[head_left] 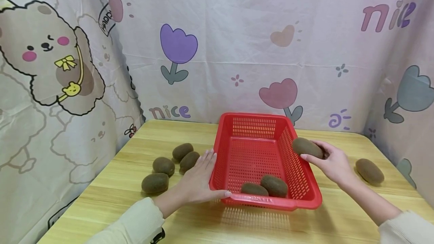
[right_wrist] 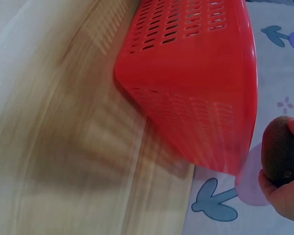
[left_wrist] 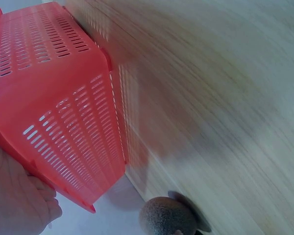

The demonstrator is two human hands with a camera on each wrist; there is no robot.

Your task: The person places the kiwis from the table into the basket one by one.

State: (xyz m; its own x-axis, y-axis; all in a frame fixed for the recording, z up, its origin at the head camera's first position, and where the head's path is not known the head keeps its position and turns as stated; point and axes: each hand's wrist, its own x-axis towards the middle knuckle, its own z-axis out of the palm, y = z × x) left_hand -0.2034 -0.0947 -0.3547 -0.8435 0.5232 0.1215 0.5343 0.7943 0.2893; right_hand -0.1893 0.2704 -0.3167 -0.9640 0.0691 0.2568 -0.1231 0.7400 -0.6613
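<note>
A red plastic basket with slotted walls stands on the table, and two kiwis lie inside at its near end. My left hand rests on the basket's left near corner, fingers straight along the left rim and thumb on the front rim. In the left wrist view that hand lies against the rim. My right hand pinches another kiwi between thumb and fingers, level with the basket's right rim. The right wrist view shows this held kiwi just beyond the basket wall.
Left of the basket several kiwis lie loosely grouped on the wooden table. One more kiwi lies at the right, beside my right forearm. A printed cloth hangs behind and along both sides of the table.
</note>
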